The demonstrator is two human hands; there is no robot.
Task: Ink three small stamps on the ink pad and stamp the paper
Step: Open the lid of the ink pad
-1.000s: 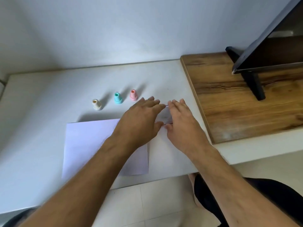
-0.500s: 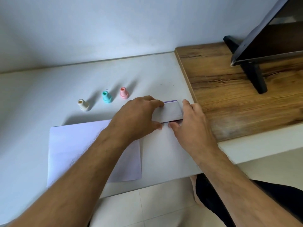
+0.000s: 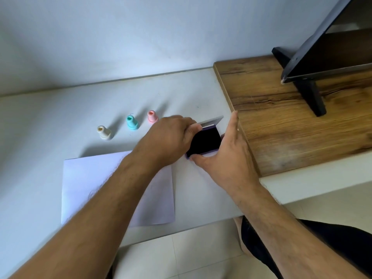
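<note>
Three small stamps stand in a row on the white table: a cream stamp (image 3: 104, 133), a teal stamp (image 3: 132, 122) and a pink stamp (image 3: 151, 116). A white sheet of paper (image 3: 84, 178) lies in front of them, partly under my left forearm. To the right of the paper sits the ink pad (image 3: 204, 143), its dark pad showing and its lid (image 3: 211, 120) swung up at the far side. My left hand (image 3: 169, 137) grips the lid's left end. My right hand (image 3: 223, 158) holds the pad's base at its near and right sides.
A raised wooden board (image 3: 291, 121) borders the ink pad on the right, with a black monitor stand (image 3: 310, 93) on it. The table's front edge (image 3: 201, 220) runs just below the paper. A pale wall rises behind the stamps.
The ink pad's lid has been swung open, exposing the dark pad. My left hand shifted onto the lid and my right hand settled around the base.
</note>
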